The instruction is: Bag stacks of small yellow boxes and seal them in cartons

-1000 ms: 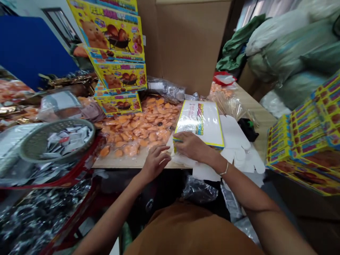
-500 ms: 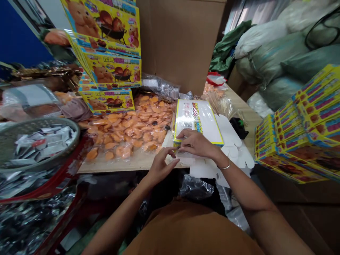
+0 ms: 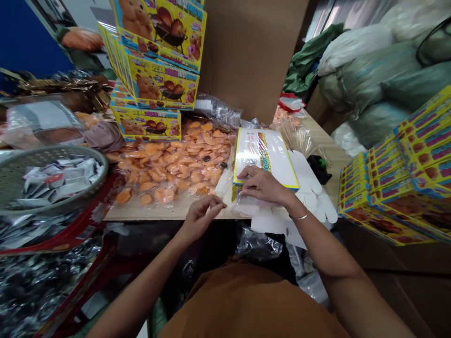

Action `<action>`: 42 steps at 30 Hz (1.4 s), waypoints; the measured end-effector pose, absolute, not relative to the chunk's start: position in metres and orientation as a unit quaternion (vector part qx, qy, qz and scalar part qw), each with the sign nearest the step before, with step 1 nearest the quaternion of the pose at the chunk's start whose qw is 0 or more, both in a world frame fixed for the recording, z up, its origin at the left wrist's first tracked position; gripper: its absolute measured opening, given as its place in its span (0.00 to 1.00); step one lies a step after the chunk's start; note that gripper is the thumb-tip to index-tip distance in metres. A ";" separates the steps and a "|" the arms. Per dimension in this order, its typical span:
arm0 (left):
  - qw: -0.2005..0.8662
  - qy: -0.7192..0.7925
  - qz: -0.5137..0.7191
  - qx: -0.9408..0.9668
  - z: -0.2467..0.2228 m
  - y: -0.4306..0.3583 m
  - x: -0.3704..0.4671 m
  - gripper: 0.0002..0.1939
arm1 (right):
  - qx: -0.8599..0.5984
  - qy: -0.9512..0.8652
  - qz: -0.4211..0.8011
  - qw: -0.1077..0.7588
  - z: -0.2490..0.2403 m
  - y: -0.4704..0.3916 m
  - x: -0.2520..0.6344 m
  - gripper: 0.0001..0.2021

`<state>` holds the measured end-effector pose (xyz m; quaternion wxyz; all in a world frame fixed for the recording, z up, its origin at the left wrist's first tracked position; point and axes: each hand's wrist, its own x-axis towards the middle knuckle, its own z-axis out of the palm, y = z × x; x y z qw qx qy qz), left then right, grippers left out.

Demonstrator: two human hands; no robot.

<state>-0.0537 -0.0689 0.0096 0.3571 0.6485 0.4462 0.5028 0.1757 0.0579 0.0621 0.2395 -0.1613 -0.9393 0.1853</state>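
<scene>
A white box with yellow edges and colourful print (image 3: pixel 278 157) lies on flattened white cardboard (image 3: pixel 312 188) near the table's front edge. My right hand (image 3: pixel 260 185) is over the box's near left corner, its fingers curled; something clear, perhaps film or tape, shows under the fingertips. Left of it my left hand (image 3: pixel 204 213) is in front of the table edge, thumb and forefinger pinched together. Whatever lies between those fingertips is too small to make out. Beyond the left hand spreads a pile of orange pieces in clear bags (image 3: pixel 176 164).
Yellow printed boxes (image 3: pixel 158 87) stand stacked at the back left, and more (image 3: pixel 398 173) at the right. A basket of sachets (image 3: pixel 102 180) is at the left. A tall brown carton (image 3: pixel 246 56) rises behind the pile. Thin wooden sticks (image 3: pixel 296 134) lie behind the white box.
My left hand has moved left, away from my right hand, and its thumb and forefinger have closed. My right hand stays at the box corner. The view has shifted slightly.
</scene>
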 end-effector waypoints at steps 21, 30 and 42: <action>0.168 0.404 0.459 0.773 -0.003 -0.060 -0.027 0.13 | -0.180 -0.937 0.183 0.238 0.064 0.051 0.173 0.07; 0.248 0.487 0.484 0.683 -0.019 -0.064 -0.022 0.05 | -0.174 -0.938 0.162 0.251 0.054 0.050 0.172 0.09; 0.207 0.527 0.444 0.694 0.007 -0.081 -0.043 0.09 | -0.168 -0.941 0.181 0.229 0.060 0.048 0.172 0.09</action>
